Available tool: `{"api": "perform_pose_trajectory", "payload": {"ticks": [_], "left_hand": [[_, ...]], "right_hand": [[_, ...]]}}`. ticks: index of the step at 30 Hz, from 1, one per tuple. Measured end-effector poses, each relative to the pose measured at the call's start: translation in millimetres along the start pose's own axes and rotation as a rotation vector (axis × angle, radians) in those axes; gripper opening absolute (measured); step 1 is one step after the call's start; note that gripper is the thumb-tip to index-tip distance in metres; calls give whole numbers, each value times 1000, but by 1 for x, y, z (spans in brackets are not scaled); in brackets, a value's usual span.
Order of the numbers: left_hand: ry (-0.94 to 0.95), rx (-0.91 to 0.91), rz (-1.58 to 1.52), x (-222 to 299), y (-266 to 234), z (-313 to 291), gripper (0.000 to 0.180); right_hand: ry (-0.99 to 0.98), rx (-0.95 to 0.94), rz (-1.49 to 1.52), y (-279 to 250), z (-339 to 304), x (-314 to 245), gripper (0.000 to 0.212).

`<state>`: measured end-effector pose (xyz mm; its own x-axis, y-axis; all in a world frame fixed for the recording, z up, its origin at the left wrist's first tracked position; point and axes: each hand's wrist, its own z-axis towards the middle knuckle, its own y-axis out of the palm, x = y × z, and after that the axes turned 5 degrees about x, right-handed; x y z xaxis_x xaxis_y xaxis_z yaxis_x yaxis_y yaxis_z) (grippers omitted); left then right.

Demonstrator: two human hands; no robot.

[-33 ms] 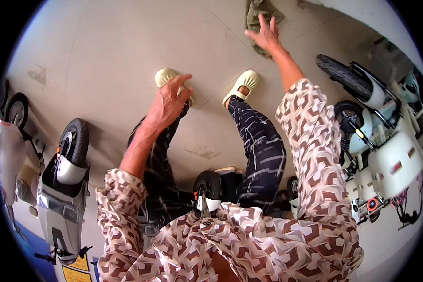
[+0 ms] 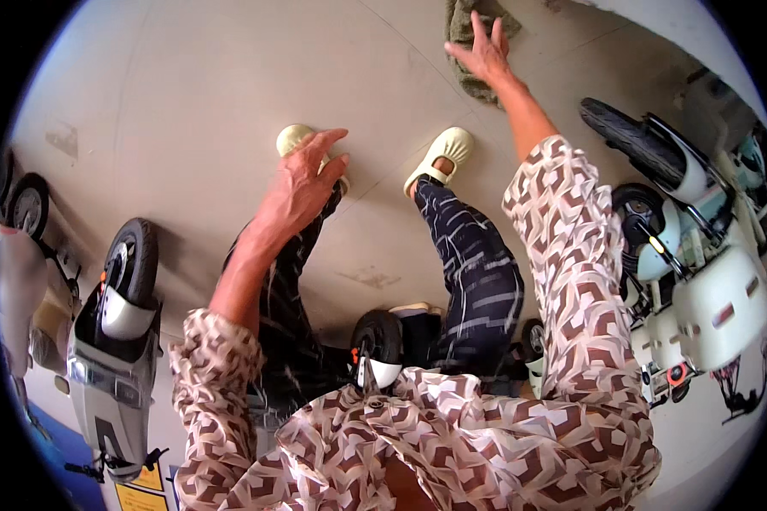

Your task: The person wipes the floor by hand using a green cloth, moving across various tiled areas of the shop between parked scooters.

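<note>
My right hand (image 2: 487, 58) is stretched far forward with its fingers spread, and nothing shows in its grip. An olive-green cloth (image 2: 460, 27) lies crumpled on the floor, partly covered by that hand in this view. I cannot tell whether the fingers touch it. My left hand (image 2: 296, 186) hangs over my left leg, its thumb and forefinger apart, with nothing visible in it. Part of my left pale-yellow shoe (image 2: 292, 139) is hidden by that hand. The right shoe (image 2: 453, 146) stands flat on the floor.
Around me is a pale tiled floor (image 2: 187, 102). A grey scooter (image 2: 111, 375) stands at the left, with another front wheel (image 2: 27, 209) beyond it. Several white two-wheelers crowd the right, one with a black tyre (image 2: 631, 140). Behind my legs is another wheel (image 2: 377, 336).
My right hand has shifted slightly forward over the cloth. The left hand has barely moved, and its fingers remain apart.
</note>
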<state>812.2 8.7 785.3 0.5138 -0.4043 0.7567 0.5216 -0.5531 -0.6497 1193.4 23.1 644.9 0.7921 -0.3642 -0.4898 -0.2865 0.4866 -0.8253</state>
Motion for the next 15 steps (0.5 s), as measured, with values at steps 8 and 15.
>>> {"api": "perform_pose_trajectory", "payload": {"ticks": [8,15], "left_hand": [[234,-214,410,129,-129,-82,52],[58,-362,735,118,-145,-113,63]], "right_hand": [[-439,36,-400,-22,-93,-72,64],[-1184,-612,-233,-20,-197,-85,44]]}}
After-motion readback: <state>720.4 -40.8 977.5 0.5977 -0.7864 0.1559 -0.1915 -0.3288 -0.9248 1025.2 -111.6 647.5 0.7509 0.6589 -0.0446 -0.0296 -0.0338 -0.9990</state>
